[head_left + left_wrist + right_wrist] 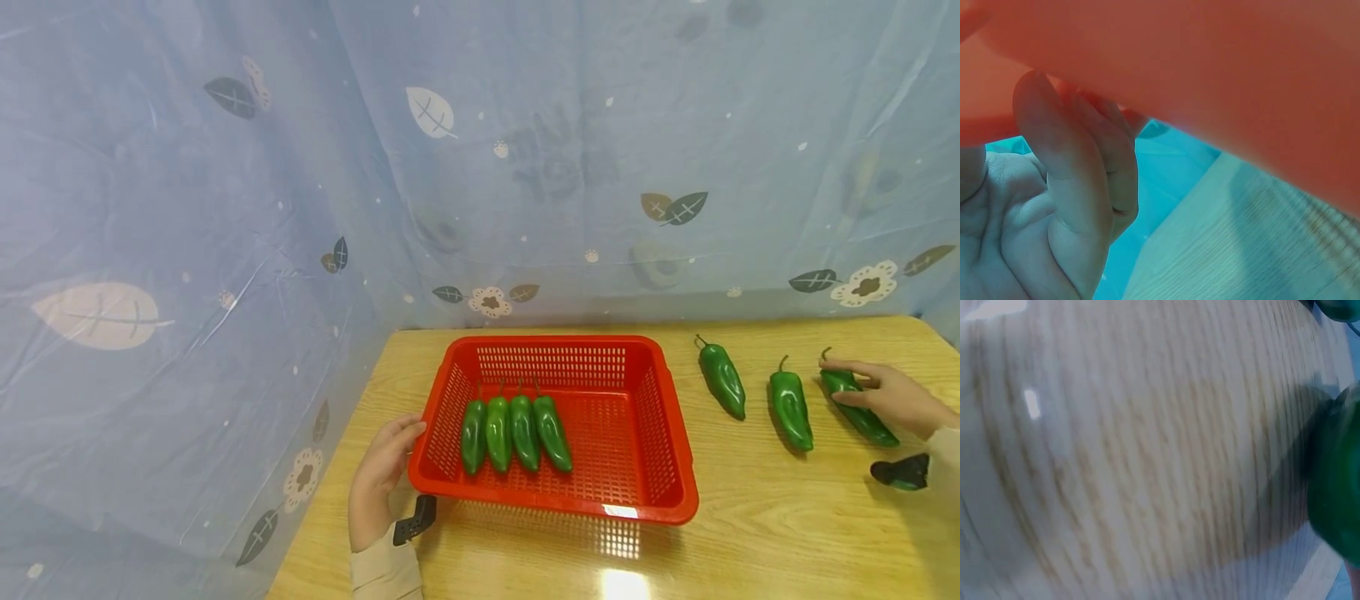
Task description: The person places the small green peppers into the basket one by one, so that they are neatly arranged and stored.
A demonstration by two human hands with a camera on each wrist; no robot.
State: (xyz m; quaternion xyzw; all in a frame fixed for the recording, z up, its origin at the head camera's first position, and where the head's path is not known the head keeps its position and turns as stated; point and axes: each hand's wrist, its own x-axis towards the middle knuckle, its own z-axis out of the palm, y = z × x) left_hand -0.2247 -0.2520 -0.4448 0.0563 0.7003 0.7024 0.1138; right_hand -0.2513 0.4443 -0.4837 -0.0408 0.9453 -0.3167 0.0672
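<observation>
My left hand (386, 458) holds the left rim of a red plastic basket (551, 510). In the left wrist view its fingers (1075, 169) bend up against the basket's blurred red edge (1222, 81). Several green peppers (522, 433) lie side by side in the basket's left half, stems pointing away. My right hand (892, 398) reaches over the rightmost green pepper (870, 423) on the table, fingers spread across its stem end and thumb near its middle. The right wrist view catches that green pepper (1338, 481) only at its right edge, and the fingers' contact is mostly hidden.
Two more green peppers, one farther back (722, 382) and one beside the hand (791, 410), lie right of the basket on the wooden table (750, 533). A blue leaf-patterned cloth (525, 217) hangs behind the table and along its left side.
</observation>
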